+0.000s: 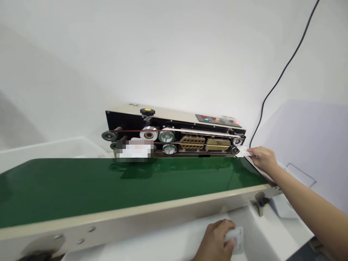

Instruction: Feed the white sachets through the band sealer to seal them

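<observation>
A continuous band sealer [174,134] with rollers and a control panel stands behind a green conveyor belt [108,185]. My right hand [263,158] reaches to the machine's right end, fingers pinched on a small white packet [245,151] at the belt intake. My left hand [216,241] is low at the front, fingers curled over another small white packet [237,240] lying in a white tray [174,239]. A blurred patch hides part of the sealer's left front.
A black power cable [282,72] runs up the white wall from behind the machine. A white bin [49,148] sits at the back left beyond the belt. A white surface with a small packet [282,208] lies to the right of the conveyor frame.
</observation>
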{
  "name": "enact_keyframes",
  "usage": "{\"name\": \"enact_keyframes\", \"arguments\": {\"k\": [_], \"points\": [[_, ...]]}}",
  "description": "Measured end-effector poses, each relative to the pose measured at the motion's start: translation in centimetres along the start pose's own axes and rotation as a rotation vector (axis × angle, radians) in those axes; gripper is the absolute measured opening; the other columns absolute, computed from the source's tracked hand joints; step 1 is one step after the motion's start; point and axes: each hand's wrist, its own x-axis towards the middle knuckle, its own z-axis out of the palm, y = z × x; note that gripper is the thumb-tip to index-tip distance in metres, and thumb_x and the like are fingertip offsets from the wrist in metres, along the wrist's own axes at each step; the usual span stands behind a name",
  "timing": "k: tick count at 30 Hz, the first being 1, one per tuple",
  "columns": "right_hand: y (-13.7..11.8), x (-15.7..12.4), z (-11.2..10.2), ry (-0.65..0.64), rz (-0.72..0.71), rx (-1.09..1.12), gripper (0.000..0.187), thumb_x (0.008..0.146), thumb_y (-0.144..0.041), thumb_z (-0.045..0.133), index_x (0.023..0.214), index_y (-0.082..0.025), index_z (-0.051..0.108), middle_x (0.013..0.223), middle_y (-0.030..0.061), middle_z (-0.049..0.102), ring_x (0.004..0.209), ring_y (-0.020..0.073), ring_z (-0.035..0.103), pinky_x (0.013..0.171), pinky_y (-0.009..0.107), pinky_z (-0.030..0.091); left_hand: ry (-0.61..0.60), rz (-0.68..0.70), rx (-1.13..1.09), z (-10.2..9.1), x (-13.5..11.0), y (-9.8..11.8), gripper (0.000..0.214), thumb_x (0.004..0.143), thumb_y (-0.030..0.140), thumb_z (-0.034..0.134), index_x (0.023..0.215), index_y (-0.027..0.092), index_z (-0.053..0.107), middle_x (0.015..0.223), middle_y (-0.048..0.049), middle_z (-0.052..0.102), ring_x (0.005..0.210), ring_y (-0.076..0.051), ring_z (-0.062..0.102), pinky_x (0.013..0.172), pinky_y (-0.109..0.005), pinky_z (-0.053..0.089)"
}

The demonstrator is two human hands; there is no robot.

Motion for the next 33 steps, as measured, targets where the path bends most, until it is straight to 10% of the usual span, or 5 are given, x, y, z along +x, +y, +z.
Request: {"name": "enact_keyframes", "arguments": {"k": [24,33], "points": [[-4.8,3.3,-0.2,0.046,-0.162,-0.029,0.009,0.078,-0.021,0.055,0.074,-0.019,0.063,0.078,-0.0015,0.070,0.068,0.0120,0.064,0.051,0.020,0.041,0.043,0.131,0.007,0.4,-0.4,-0.1,0.034,0.072,0.013,0.056,0.105,0.014,0.064,0.105,-0.0087,0.067,0.100,-0.022,0.058,0.092,-0.027,0.043],[-8.8,1.0,-6.3,0.148,-0.072,0.089,0.013,0.080,-0.026,0.061,0.090,-0.018,0.060,0.079,0.0046,0.068,0.068,0.0166,0.064,0.062,0.025,0.049,0.045,0.102,-0.010,0.5,-0.3,-0.1,0.034,0.071,0.015,0.058,0.104,0.015,0.065,0.102,-0.0087,0.067,0.096,-0.023,0.059,0.089,-0.029,0.046]]}}
